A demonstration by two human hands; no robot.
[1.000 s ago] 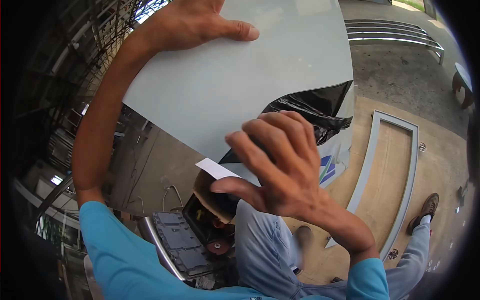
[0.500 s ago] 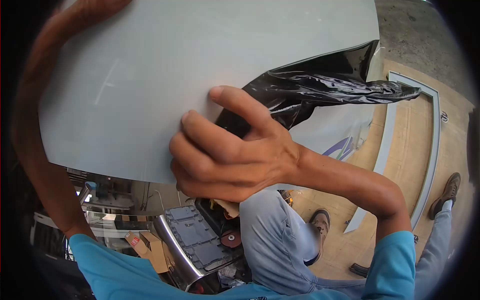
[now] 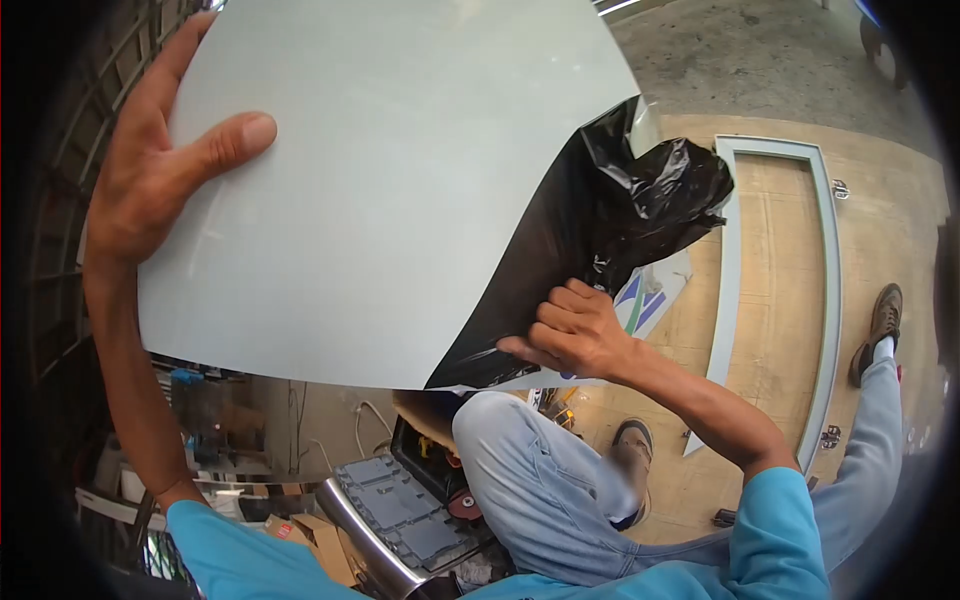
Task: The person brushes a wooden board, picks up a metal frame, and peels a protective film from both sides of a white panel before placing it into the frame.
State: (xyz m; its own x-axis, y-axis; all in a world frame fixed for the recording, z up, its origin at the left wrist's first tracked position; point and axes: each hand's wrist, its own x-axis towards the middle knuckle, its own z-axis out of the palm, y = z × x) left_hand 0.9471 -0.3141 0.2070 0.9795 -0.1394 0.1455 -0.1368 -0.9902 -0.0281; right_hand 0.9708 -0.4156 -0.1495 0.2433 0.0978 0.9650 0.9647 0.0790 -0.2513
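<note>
A large pale grey panel (image 3: 380, 190) fills the upper middle of the head view. My left hand (image 3: 165, 165) holds its left edge, with the thumb lying on the face and the fingers behind. Black film (image 3: 540, 250) is partly peeled from the panel's right side, its loose end crumpled toward the upper right. Closed around the film near the lower right edge is my right hand (image 3: 575, 330). Under the film, a backing with blue and green print (image 3: 645, 300) shows in part.
A pale metal frame (image 3: 828, 240) lies on the tan floor board (image 3: 770, 240) at right, with small metal parts beside it. Below the panel are an open tool case (image 3: 395, 500), a cardboard box (image 3: 325, 545) and my bent knee (image 3: 500, 450).
The black film is peeled farther across the panel. My right hand has moved right and down and closed on the film. My left hand shows more fully at the left edge.
</note>
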